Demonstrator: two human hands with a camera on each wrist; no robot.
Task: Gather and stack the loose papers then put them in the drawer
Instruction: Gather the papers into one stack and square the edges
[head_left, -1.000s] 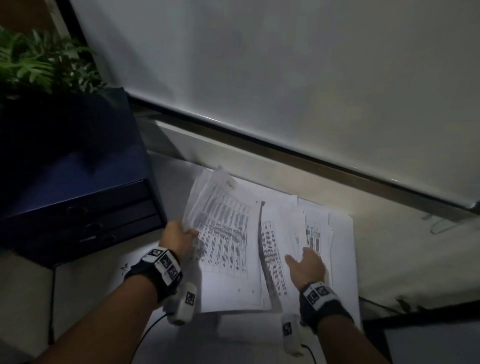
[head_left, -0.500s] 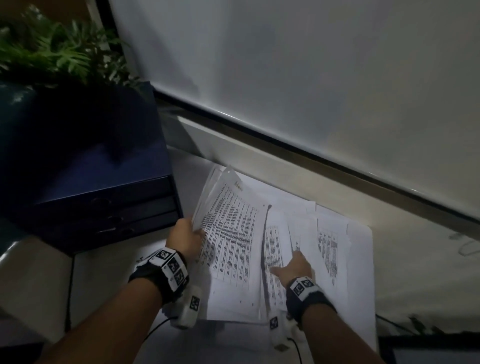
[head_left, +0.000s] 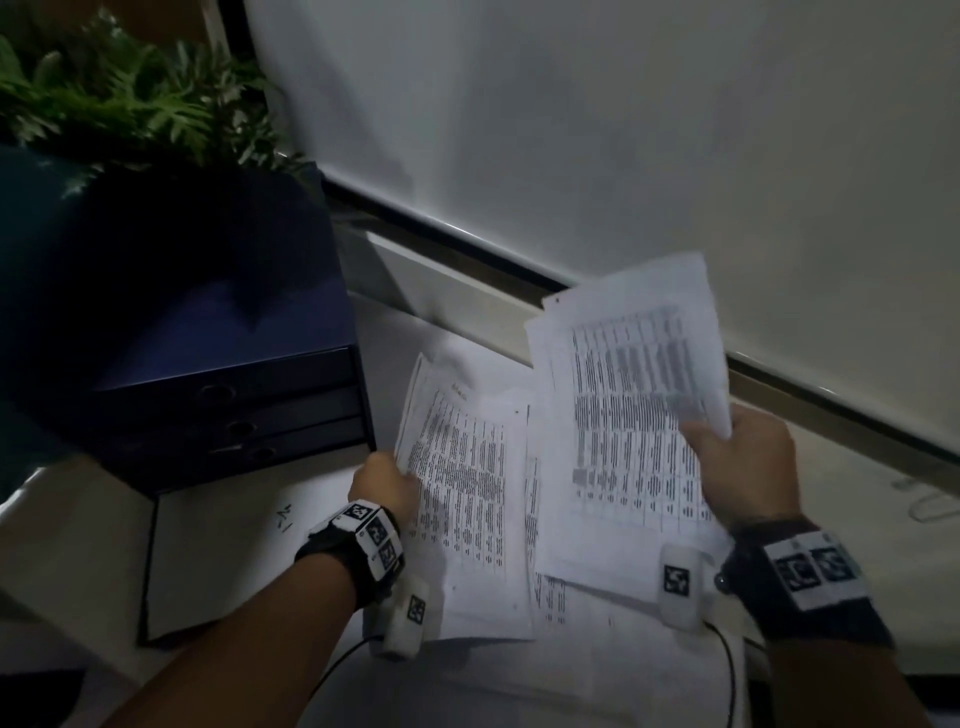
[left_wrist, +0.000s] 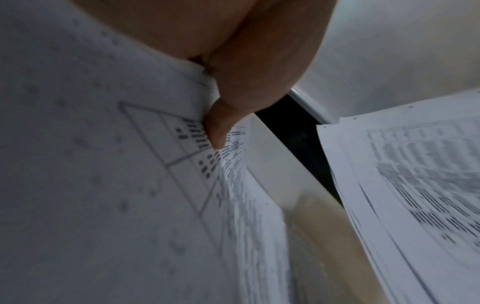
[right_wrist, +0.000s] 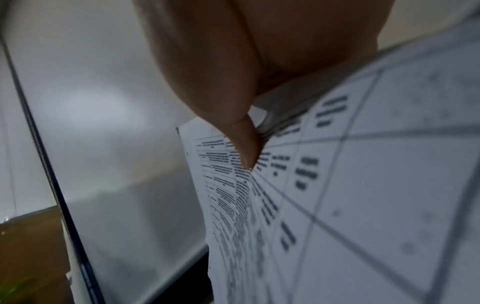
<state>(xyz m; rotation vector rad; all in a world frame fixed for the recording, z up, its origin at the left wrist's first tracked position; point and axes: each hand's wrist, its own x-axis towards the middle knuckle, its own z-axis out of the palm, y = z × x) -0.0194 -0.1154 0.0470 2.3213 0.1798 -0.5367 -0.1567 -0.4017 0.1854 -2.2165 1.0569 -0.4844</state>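
Two bundles of printed papers are in my hands. My left hand (head_left: 387, 480) pinches the left edge of one bundle (head_left: 462, 488), thumb (left_wrist: 221, 127) on top of the sheets (left_wrist: 103, 185). My right hand (head_left: 737, 462) grips the right edge of a second bundle (head_left: 628, 415), lifted and tilted above the table; its thumb (right_wrist: 244, 139) presses on the printed sheets (right_wrist: 363, 185). More loose sheets (head_left: 582, 603) lie flat on the table beneath. The dark blue drawer unit (head_left: 218, 374) stands at the left with its three drawers shut.
A green plant (head_left: 119, 104) stands behind the drawer unit. A white board (head_left: 623, 156) leans along the back, its lower edge close behind the papers. A flat dark-edged sheet (head_left: 218, 561) lies in front of the drawers. Cables hang from my wrist cameras.
My right hand, which lay flat on the spread papers, has taken hold of a bundle and lifted it up and to the right. The left hand keeps holding its bundle.
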